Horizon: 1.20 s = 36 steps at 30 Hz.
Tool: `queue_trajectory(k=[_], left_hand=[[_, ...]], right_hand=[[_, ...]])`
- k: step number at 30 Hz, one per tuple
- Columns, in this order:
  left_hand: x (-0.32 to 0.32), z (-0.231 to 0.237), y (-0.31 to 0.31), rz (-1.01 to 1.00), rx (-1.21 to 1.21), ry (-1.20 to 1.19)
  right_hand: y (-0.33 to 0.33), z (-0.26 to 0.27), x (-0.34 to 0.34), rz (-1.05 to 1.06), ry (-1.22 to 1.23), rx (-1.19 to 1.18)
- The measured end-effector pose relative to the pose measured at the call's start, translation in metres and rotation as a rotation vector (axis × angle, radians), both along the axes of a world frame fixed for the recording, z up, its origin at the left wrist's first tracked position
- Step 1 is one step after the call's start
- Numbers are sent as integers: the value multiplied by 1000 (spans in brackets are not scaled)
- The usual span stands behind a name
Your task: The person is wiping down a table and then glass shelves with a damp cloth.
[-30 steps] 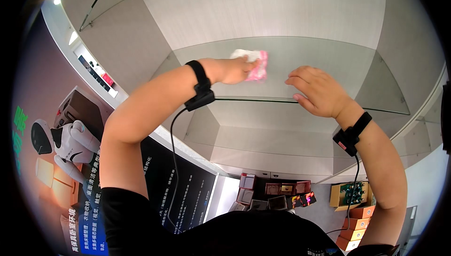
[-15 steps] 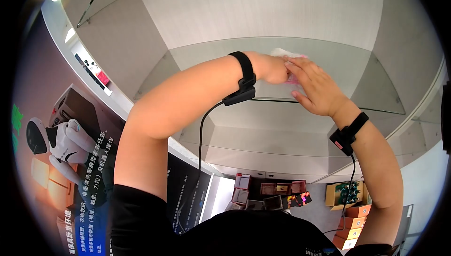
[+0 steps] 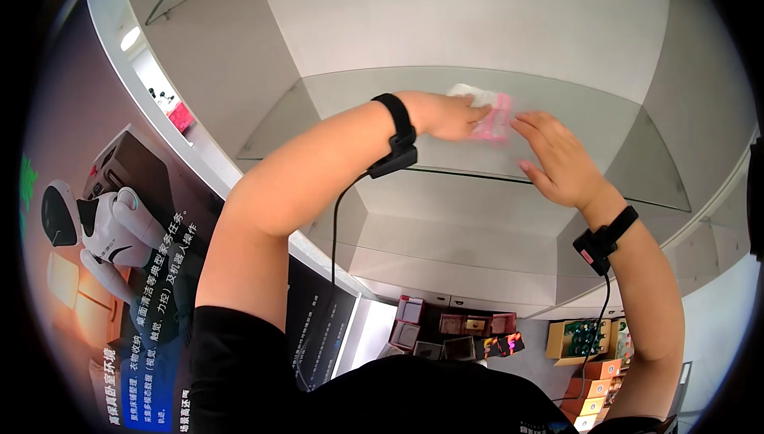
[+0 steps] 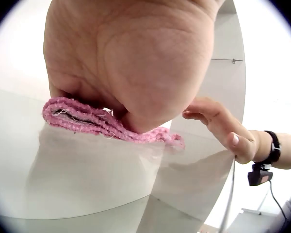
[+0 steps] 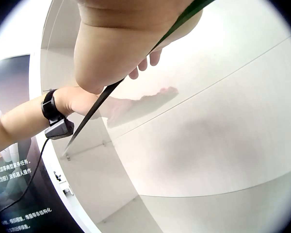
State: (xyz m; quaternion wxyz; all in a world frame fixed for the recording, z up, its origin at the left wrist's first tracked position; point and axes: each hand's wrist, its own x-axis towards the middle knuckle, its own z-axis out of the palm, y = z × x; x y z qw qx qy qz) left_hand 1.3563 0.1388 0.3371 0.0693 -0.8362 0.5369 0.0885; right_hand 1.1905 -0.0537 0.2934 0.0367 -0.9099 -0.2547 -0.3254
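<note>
A: What's the biggest thing here?
B: The pale cabinet (image 3: 469, 4), then the clear glass shelf (image 3: 593, 119) across it.
A: And the hands?
B: The right hand (image 3: 563, 165) has its fingers extended, holding nothing; I can't tell whether it touches the glass. The left hand (image 3: 450, 114) presses with outstretched fingers rather than clutching.
A: Pressing on what?
B: The smallest thing, a folded pink-and-white cloth (image 3: 500, 122), on the shelf under the left hand, just beside the right fingertips.
A: How would it handle?
B: Light, soft and floppy, I'd judge, not fragile. Pinch the folded edge, or spread fingers over the layers.
A: Anything different from half a second ago?
B: The right fingers overlapped the left hand in view; now a gap shows, the cloth slightly further left.
</note>
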Motion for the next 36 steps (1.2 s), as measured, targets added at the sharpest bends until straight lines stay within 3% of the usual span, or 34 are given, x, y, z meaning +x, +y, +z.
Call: queue_trajectory(k=[14, 20, 26, 28, 30, 36], left_hand=[[138, -29, 158, 283, -23, 22], [141, -14, 209, 511, -17, 8], [170, -14, 268, 535, -4, -54], [166, -10, 272, 506, -3, -56], [152, -2, 277, 713, 62, -88], [140, 8, 273, 797, 94, -17]], right_hand=[[2, 4, -3, -85, 67, -24], [1, 4, -3, -59, 47, -20], [2, 5, -4, -54, 43, -12], [1, 5, -3, -54, 44, -10], [1, 5, -3, -53, 45, -6], [1, 5, -3, -55, 60, -15]])
